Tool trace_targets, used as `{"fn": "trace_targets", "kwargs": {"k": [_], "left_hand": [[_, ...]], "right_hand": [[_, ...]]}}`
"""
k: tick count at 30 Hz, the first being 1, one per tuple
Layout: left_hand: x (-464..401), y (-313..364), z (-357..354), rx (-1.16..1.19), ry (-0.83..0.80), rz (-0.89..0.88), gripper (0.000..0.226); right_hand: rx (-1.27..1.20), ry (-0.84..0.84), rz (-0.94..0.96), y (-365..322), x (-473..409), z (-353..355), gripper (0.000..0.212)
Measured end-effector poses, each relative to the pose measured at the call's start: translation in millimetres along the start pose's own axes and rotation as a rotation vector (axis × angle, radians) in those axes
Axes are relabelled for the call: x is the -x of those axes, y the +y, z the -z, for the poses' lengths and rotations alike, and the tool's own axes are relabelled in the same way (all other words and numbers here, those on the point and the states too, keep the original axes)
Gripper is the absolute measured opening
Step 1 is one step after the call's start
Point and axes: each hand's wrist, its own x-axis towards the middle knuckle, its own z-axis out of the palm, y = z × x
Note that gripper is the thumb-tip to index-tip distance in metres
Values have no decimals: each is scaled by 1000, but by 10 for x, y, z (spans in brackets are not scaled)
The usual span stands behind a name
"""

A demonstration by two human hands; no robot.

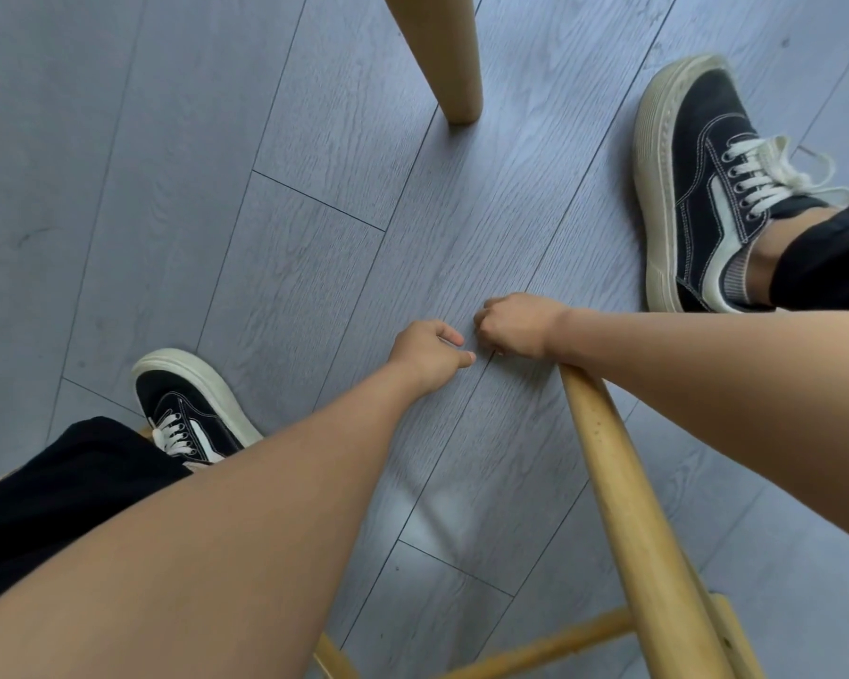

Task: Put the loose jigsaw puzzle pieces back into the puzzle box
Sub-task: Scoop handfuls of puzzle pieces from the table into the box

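Both arms are reaching down toward the grey plank floor (314,188), and the two hands are meeting low over it, just in front of the foot of the near wooden chair leg (623,482), which is slanting up from the lower right. The left hand (430,352) is sitting just left of that leg's foot, its grip curled, with thumb and forefinger tips pointing toward the other hand; whether they are pinching anything is too small to tell. The right hand (515,325) is hovering directly above the foot of the leg, its grip bunched into a loose fist, knuckles facing the floor; what it is closing on, if anything, is hidden under the fingers. The two hands are lying just beside each other, nearly touching.

No puzzle piece is showing plainly, and the puzzle box is lying outside this view, so their places cannot be told.

A second pale wooden leg (442,56) is standing upright well beyond the hands, far up from the near leg. The left shoe (192,409), dark canvas with a white sole, is resting well left of the near leg; the right shoe (697,188) is planted up and to the right of it. Black trouser fabric (45,492) is covering both legs above the shoes. A chair rung (535,649) is crossing below, joining the near leg's upper part.
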Motion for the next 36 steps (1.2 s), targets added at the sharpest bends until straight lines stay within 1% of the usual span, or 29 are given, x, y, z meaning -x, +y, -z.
{"fn": "trace_targets", "kwargs": {"k": [7, 10, 12, 13, 16, 18, 20, 22, 24, 25, 28, 30, 31, 32, 33, 35, 36], "left_hand": [[-25, -11, -12, 9, 1, 0, 19], [-40, -12, -19, 17, 4, 0, 20], [-27, -10, 5, 16, 2, 8, 19], [-15, -12, 26, 19, -1, 9, 19], [83, 4, 133, 32, 7, 17, 19], [216, 74, 264, 36, 23, 11, 19], [442, 233, 432, 60, 52, -12, 20], [755, 464, 613, 106, 85, -51, 21], [1188, 741, 823, 120, 126, -125, 21], [1485, 901, 951, 120, 146, -175, 19], [2548, 1292, 1317, 126, 198, -336, 10], [3230, 1421, 1448, 124, 212, -408, 7], [3756, 1506, 1577, 125, 237, -474, 7], [3993, 1549, 1591, 110, 213, -495, 9], [4403, 1616, 1664, 92, 205, -542, 12], [5281, 1589, 1745, 77, 213, -645, 17], [5665, 1584, 1837, 80, 246, -713, 16]], "right_hand": [[12, -12, 29, -8, -6, -13, 21], [-20, -12, 22, -4, 0, 1, 18], [-83, -38, -22, -10, 10, 15, 13], [-170, -39, -65, -9, 21, 32, 11], [-561, 11, -249, 6, 85, 80, 14], [-924, 12, -335, 12, 190, 211, 15], [-1311, 19, -355, -18, 424, 525, 15], [-1502, 31, -317, -82, 729, 979, 16], [-1547, 33, -245, -222, 1142, 1546, 18], [-1529, 44, -208, -329, 1405, 1884, 18], [-1353, 121, -105, -742, 2247, 2792, 16], [-1242, 170, -68, -1068, 2783, 3207, 16], [-1137, 207, -31, -1334, 3189, 3573, 16], [-1112, 206, -6, -1434, 3373, 3699, 16], [-1066, 237, 24, -1647, 3680, 3949, 15], [-970, 314, 116, -2206, 4217, 4347, 15], [-948, 360, 163, -2446, 4393, 4574, 17]]}}
